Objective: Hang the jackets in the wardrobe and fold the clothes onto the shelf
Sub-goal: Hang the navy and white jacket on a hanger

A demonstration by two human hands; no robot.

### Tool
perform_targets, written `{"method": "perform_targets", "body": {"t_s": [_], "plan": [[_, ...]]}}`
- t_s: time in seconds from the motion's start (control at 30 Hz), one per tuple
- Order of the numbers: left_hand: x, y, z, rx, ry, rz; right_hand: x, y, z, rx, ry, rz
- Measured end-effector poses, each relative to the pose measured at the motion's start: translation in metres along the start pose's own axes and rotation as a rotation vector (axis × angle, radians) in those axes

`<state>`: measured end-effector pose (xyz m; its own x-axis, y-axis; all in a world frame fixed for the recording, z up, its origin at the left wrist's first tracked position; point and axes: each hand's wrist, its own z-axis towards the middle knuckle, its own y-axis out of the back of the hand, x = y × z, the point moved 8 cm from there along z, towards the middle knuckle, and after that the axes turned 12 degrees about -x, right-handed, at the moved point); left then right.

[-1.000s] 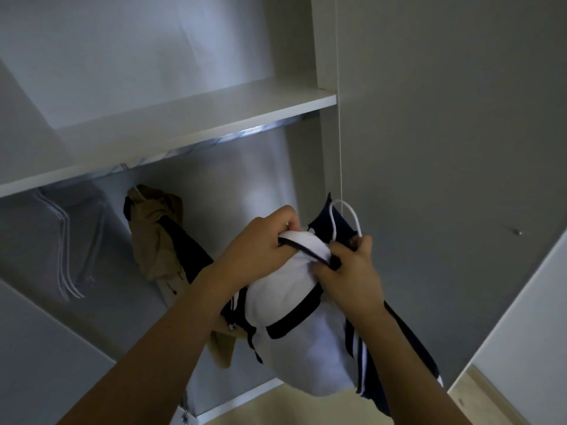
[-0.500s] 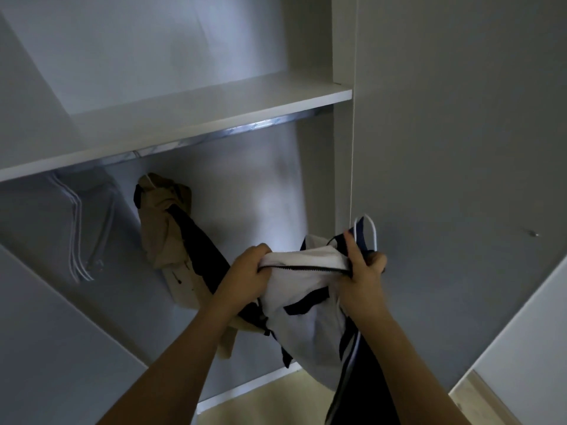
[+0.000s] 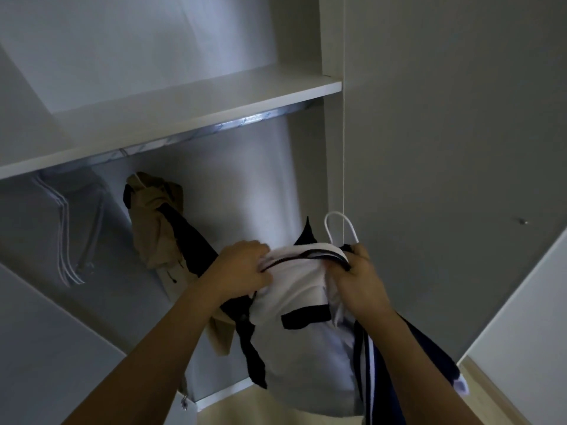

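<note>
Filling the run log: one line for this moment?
left hand: grips white jacket | right hand: grips jacket, hanger | rail: tan jacket hung

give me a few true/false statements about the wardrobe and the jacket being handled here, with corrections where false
1. Both hands grip the white and navy jacket. True: the left hand and right hand hold its collar.
2. A tan jacket already hangs from the rail. True.
3. The white hanger hook is already over the rail. False: it sticks up above the right hand, well below the rail.
4. Folded clothes lie on the shelf. False: none show on its visible part.
5. Empty hangers hang left of the tan jacket. True.
</note>
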<state>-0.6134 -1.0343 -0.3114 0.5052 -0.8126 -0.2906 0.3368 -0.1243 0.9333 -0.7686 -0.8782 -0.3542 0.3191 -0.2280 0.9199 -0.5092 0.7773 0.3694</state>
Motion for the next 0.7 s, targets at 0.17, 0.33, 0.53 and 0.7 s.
{"method": "perform_targets", "body": {"t_s": [0.17, 0.33, 0.53, 0.7], "plan": [[0.013, -0.028, -0.013, 0.049, 0.108, -0.176, 0.01, -0.015, -0.007, 0.185, 0.239, -0.039], [-0.036, -0.004, 0.004, -0.031, -0.146, -0.104, 0.006, -0.023, -0.008, 0.362, 0.225, -0.213], [-0.02, 0.022, 0.009, -0.176, 0.0, -0.196, -0.012, -0.014, 0.004, 0.201, 0.096, -0.114], [-0.028, 0.016, 0.004, -0.214, -0.036, -0.164, 0.001, -0.017, 0.002, 0.185, 0.229, -0.058]]}}
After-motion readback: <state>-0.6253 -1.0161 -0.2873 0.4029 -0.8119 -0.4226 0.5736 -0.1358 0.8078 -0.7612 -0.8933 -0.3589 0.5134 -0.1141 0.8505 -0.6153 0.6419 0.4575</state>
